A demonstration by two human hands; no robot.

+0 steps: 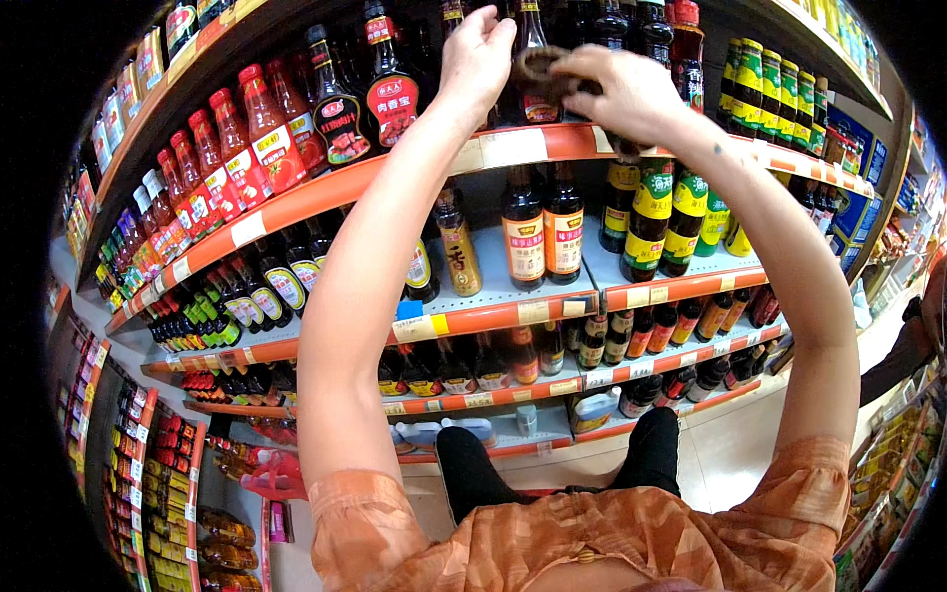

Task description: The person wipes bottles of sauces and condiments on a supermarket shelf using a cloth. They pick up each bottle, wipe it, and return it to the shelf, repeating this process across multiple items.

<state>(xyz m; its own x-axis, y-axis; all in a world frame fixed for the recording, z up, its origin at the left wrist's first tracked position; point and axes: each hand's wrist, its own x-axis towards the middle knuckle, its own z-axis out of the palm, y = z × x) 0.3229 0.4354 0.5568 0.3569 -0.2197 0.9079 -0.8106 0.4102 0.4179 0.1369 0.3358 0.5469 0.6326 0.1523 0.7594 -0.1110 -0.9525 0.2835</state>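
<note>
Both my arms reach up to the upper shelf of sauce bottles. My right hand (625, 92) is closed on a dark brown cloth (544, 70), blurred, in front of a dark sauce bottle (534, 26). My left hand (479, 63) is raised just left of that bottle, fingers curled; whether it touches a bottle behind it is hidden. Left of it stand a dark bottle with a red label (392, 103) and red ketchup bottles (270, 140). To the right is a red-capped bottle (686, 52).
An orange shelf edge (370, 177) with price tags runs below my hands. Lower down stand soy sauce bottles (524, 237) and a gold-labelled bottle (459, 251). Jars with green lids (749, 81) are at right. A red plastic bag (277, 473) lies low at left.
</note>
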